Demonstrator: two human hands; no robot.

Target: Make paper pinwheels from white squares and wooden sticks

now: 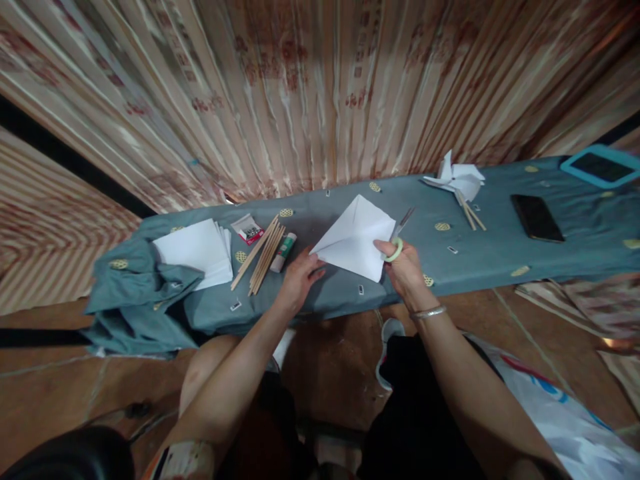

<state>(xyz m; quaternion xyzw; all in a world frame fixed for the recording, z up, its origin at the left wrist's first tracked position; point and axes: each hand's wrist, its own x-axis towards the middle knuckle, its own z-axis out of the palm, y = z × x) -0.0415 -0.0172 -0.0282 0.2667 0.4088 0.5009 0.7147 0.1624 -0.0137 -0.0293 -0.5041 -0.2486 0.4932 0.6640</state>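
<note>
A creased square of white paper (353, 230) lies turned like a diamond on the cloth-covered bench. My left hand (300, 275) pinches its left corner between thumb and fingers. At the paper's right side, my right hand (404, 267) is closed round the pale green handle of a pair of scissors (394, 251); the metal blades point up and away, beside the paper's edge. My right thumb reaches over the sheet's right corner. Just left of my left hand lie a glue stick (284, 252) and a bundle of wooden sticks (266, 259).
A stack of white paper (197, 250) lies at the left, near a small open box of metal pins (248, 229). On the right are paper pinwheels (454, 179) on sticks, a black phone (537, 218) and a blue-framed tablet (603, 165). A curtain (320, 93) hangs behind the bench.
</note>
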